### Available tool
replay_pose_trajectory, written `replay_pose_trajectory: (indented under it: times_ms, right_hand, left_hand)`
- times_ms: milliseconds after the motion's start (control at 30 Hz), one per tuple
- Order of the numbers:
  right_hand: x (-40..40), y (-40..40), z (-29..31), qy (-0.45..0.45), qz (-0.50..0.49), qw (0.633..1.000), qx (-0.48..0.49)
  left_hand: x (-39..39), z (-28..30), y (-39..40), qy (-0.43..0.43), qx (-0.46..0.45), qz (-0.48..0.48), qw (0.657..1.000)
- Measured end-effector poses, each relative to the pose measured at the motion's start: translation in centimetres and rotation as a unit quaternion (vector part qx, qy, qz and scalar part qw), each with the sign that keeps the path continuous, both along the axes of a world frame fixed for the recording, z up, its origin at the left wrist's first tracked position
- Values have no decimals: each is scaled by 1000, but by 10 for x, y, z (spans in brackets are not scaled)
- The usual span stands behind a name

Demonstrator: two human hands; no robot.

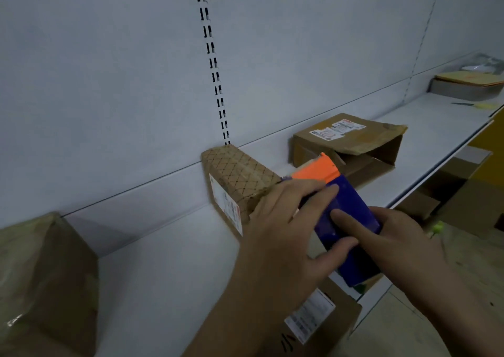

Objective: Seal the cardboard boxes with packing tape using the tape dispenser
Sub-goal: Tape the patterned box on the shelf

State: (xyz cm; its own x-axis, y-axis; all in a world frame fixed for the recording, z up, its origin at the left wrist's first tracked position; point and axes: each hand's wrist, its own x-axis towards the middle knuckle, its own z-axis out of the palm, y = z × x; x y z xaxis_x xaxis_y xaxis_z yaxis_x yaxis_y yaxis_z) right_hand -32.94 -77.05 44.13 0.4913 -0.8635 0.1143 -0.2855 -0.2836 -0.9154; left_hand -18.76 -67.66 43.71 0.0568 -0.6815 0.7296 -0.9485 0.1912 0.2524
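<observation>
Both your hands, left (pixel 283 220) and right (pixel 395 236), grip the tape dispenser (pixel 346 214) just beside the patterned box (pixel 240 173), steadying it for taping

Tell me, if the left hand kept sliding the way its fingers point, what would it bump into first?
The left hand points up and right along the blue and orange tape dispenser. Past its orange end, it would probably first meet the open cardboard box on the shelf, though depth is hard to judge.
</observation>
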Motion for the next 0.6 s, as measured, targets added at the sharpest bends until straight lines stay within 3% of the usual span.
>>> replay_pose_trajectory:
  times_ms: [233, 433, 600]
  right_hand:
    - [3, 6, -8, 38, 42, 998, 26]
    - [7, 15, -8, 87, 44, 995, 20]
    - [5, 20, 0, 86, 69, 994, 26]
  left_hand:
    - [6, -27, 4, 3, -18, -7, 1000]
    - [15, -37, 10, -23, -102, 74, 992]
    - [5, -5, 28, 123, -182, 40, 975]
